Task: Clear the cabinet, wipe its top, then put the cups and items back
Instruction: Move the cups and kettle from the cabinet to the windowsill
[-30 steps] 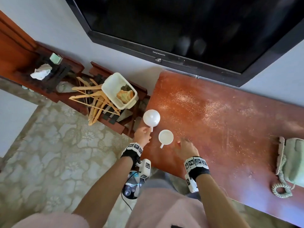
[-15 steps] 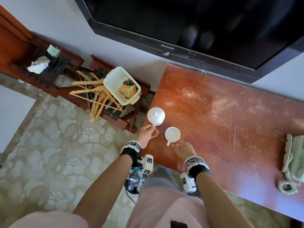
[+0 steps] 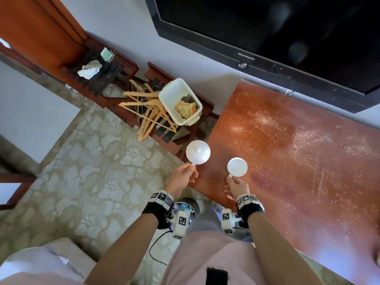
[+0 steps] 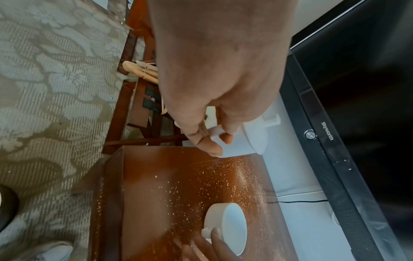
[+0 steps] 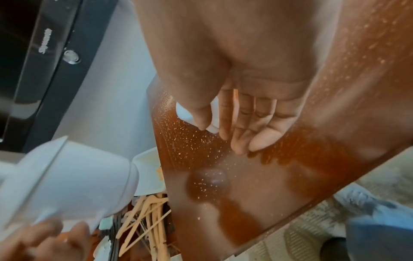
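Note:
A white lidded cup [image 3: 198, 152] hangs over the left edge of the dusty red-brown cabinet top [image 3: 298, 161]. My left hand [image 3: 192, 171] pinches its handle, and the left wrist view shows thumb and finger round that handle on the lidded cup [image 4: 248, 141]. An open white cup [image 3: 237, 167] stands on the cabinet top near the front left corner. My right hand [image 3: 231, 178] pinches its handle between thumb and forefinger [image 5: 223, 123], the other fingers straight. The open cup [image 4: 225, 229] also shows low in the left wrist view.
A black TV [image 3: 287, 33] hangs on the wall behind the cabinet. Left of the cabinet, a low rack holds a white bin [image 3: 180, 101] with cloth in it and wooden hangers [image 3: 148, 114]. Patterned carpet [image 3: 92, 161] covers the floor. White dust speckles the cabinet top.
My right hand has come off the cabinet top and taken the open cup's handle. My left hand keeps hold of the lidded cup at the cabinet's left edge.

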{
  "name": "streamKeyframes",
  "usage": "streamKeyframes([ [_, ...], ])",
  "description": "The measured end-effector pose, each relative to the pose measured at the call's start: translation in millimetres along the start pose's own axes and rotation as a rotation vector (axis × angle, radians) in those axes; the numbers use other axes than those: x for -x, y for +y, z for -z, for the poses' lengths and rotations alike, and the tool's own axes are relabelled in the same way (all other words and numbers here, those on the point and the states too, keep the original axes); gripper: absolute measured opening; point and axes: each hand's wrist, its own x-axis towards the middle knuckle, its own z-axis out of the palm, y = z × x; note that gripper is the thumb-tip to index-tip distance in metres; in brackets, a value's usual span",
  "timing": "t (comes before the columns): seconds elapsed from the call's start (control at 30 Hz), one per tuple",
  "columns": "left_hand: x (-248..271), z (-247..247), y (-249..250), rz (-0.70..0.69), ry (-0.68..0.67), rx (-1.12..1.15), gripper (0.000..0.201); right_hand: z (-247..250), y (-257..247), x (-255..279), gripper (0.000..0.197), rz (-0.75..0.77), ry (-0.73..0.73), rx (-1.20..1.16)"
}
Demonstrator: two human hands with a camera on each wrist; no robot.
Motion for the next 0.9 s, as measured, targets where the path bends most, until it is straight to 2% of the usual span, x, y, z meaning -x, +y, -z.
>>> streamKeyframes([
  [0.07, 6, 4, -3, 0.007, 0.003, 0.005, 0.023, -3, -1, 1, 0.011, -0.022, 0.028, -0.077],
  [0.13, 11, 5, -4, 0.018, 0.015, -0.006, 0.023, -4, -3, 1, 0.016, -0.042, 0.041, -0.14],
  [0.3, 19, 1, -1, 0.019, 0.028, -0.006, 0.021, -6, -7, 2, 0.019, -0.17, -0.006, -0.432],
  [0.47, 24, -5, 6, 0.016, 0.005, 0.021, 0.02, -9, -13, 11, 0.025, -0.222, -0.079, -0.633],
  [0.6, 33, -14, 16, -0.025, -0.038, -0.006, 0.022, -2, -15, 17, 0.027, -0.166, -0.061, -0.728],
  [0.73, 42, -27, 25, -0.067, -0.073, -0.04, 0.024, 24, -16, 23, 0.032, -0.161, -0.117, -0.773],
  [0.83, 49, -43, 33, -0.099, -0.104, -0.078, 0.028, 49, -17, 38, 0.025, -0.021, -0.112, -0.697],
  [0.9, 57, -57, 39, -0.131, -0.125, -0.09, 0.028, 71, -20, 53, 0.018, 0.09, -0.052, -0.632],
])
